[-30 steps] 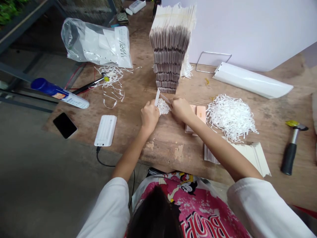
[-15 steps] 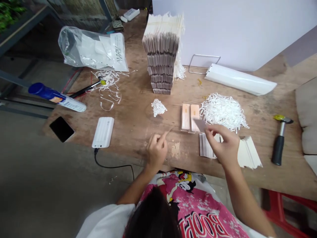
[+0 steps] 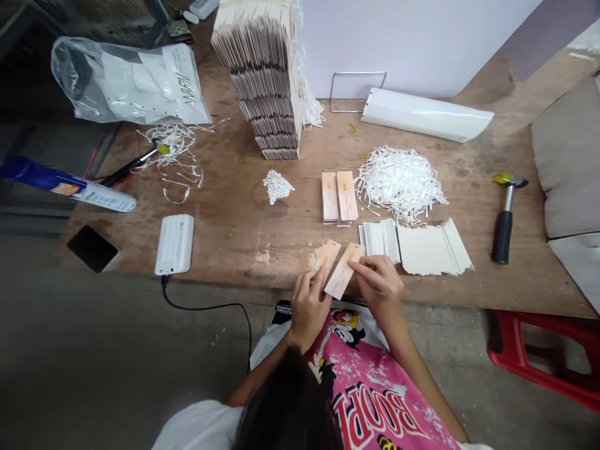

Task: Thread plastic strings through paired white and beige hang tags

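At the table's front edge, my left hand point(image 3: 309, 307) is closed on a peach-coloured hang tag point(image 3: 329, 252). My right hand point(image 3: 380, 289) pinches a second peach hang tag point(image 3: 342, 278), tilted beside the first, with a small slot at its top end. Just beyond lie two short stacks of the same tags point(image 3: 338, 195). Right of these is a tangled heap of white tag strings point(image 3: 400, 184). A row of white-edged tags point(image 3: 380, 240) rests beyond my right hand, next to a torn cream card sheet point(image 3: 429, 250).
A tall bundled stack of tags point(image 3: 265, 94) stands at the back, with a small white pile point(image 3: 277, 186) before it. To the left are a power bank point(image 3: 174, 244), a phone point(image 3: 92, 249), a spray can point(image 3: 70, 185) and a plastic bag point(image 3: 135, 81). A hammer point(image 3: 506, 219) lies right.
My right hand has come down and left with a tag, close to my left hand. My left hand now holds a tag too. The view has shifted, so the table things appear further left.
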A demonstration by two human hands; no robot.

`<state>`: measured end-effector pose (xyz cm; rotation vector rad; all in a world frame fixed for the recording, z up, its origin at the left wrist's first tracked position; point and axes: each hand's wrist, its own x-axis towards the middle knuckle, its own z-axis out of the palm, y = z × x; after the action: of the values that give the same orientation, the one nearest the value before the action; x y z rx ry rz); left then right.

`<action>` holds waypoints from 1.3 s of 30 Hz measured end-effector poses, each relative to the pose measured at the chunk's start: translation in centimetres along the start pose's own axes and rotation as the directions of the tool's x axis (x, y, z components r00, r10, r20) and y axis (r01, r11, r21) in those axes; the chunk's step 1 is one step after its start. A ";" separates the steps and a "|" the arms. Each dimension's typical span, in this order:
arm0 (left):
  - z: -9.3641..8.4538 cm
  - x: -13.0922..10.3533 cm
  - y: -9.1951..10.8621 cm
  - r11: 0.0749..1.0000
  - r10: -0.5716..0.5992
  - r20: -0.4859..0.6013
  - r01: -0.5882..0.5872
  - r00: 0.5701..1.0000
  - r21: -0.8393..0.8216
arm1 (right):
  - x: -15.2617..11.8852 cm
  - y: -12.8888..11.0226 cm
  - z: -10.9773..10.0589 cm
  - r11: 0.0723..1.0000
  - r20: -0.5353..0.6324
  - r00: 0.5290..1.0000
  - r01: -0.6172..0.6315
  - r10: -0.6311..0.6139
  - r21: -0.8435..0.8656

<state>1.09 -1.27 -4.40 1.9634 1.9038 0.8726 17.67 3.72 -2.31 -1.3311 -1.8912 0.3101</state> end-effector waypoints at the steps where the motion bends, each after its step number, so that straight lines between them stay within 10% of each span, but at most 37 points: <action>1: -0.5 -0.5 -0.2 0.998 -0.038 0.001 0.038 0.999 -0.051 | 0.0 0.0 0.5 1.000 0.017 1.000 0.000 0.000 -0.005; 4: -2.4 -2.0 -1.4 0.921 -0.279 0.051 0.282 0.959 -0.270 | -0.2 -0.2 2.1 1.000 0.080 0.997 0.000 0.002 -0.030; 8: -3.8 -3.2 -3.5 0.507 -0.656 0.282 0.685 0.700 -0.523 | -0.9 -1.0 3.3 0.997 0.145 0.989 -0.011 0.022 -0.077; 12: -3.3 -2.5 -4.0 0.293 -0.619 0.525 0.792 0.584 -0.535 | -1.8 -1.2 0.1 0.989 0.049 0.995 -0.079 0.086 -0.128; 15: -2.7 -1.7 -3.3 0.185 -0.542 0.663 0.842 0.517 -0.506 | -2.3 1.1 -5.0 0.925 -0.234 0.949 -0.270 0.210 -0.267; 18: -2.1 -1.2 -2.7 0.128 -0.479 0.741 0.872 0.471 -0.472 | -3.1 5.6 -10.1 0.855 -0.327 0.900 -0.396 0.289 -0.335; 24: -1.7 -0.6 -2.2 0.074 -0.451 0.776 0.885 0.440 -0.459 | -3.8 13.0 -14.1 0.907 0.133 0.899 -0.405 0.418 -0.113; 33: -0.7 -2.0 -2.9 0.031 -0.425 0.857 0.951 0.290 -0.307 | -2.1 14.4 -14.7 0.964 0.239 0.939 -0.213 0.246 -0.157; 39: 0.9 -2.6 -2.8 0.110 -0.373 0.888 0.963 0.270 -0.247 | -2.6 14.7 -14.5 0.969 0.222 0.948 -0.194 0.226 -0.156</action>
<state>-0.54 -3.34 -7.31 0.3535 1.3059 0.4212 38.46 4.28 -2.60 -1.6535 -1.9966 0.4788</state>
